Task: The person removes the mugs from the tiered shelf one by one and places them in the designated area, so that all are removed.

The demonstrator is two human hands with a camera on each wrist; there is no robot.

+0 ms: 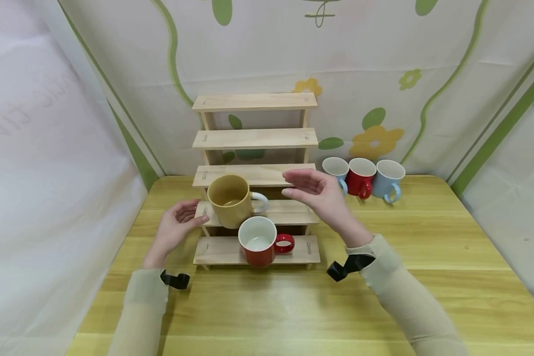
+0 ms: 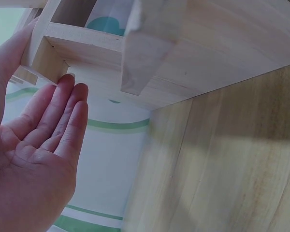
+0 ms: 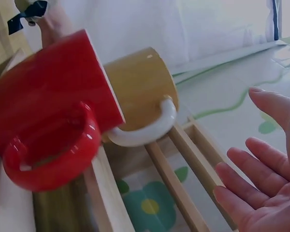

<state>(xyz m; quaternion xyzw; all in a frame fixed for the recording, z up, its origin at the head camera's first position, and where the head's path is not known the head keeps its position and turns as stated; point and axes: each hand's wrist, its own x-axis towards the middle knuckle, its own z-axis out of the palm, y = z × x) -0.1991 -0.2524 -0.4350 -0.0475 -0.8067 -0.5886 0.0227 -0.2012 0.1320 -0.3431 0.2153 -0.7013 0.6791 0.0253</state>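
A wooden stepped rack stands in the middle of the table. On its second step from the bottom sits a yellow mug with a white handle turned right. The red mug, white inside, is on the lowest step, its handle also to the right. My left hand is at the left end of the second step, thumb and fingertips right at the board's end, fingers loosely extended. Held in the air right of the yellow mug, my right hand has its fingers extended and nothing in them.
Three mugs stand in a row at the back right of the table: a light blue mug, a red mug and another light blue mug. Printed fabric hangs behind the rack and on both sides.
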